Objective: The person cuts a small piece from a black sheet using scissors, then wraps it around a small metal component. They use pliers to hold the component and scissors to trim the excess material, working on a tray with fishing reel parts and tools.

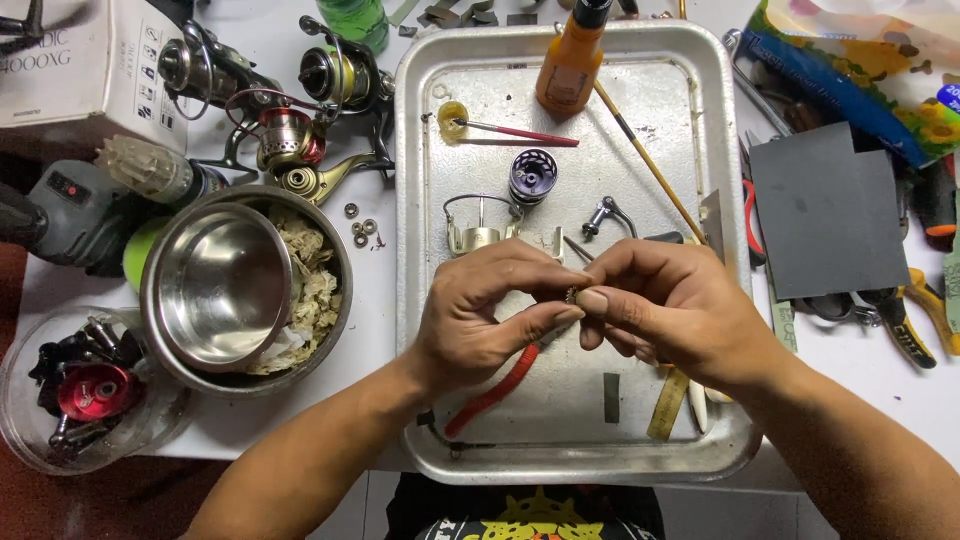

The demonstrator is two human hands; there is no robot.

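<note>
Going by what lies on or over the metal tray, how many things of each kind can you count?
Hands: 2, left hand and right hand, pinching one small part
Orange bottle: 1
Purple spool: 1
Red-handled pliers: 1
Red-handled brush: 1
Total: 7

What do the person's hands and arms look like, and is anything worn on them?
The left hand and the right hand are both bare: no gloves, rings or watch visible. The forearms are bare too, with no sleeves in view.
</note>
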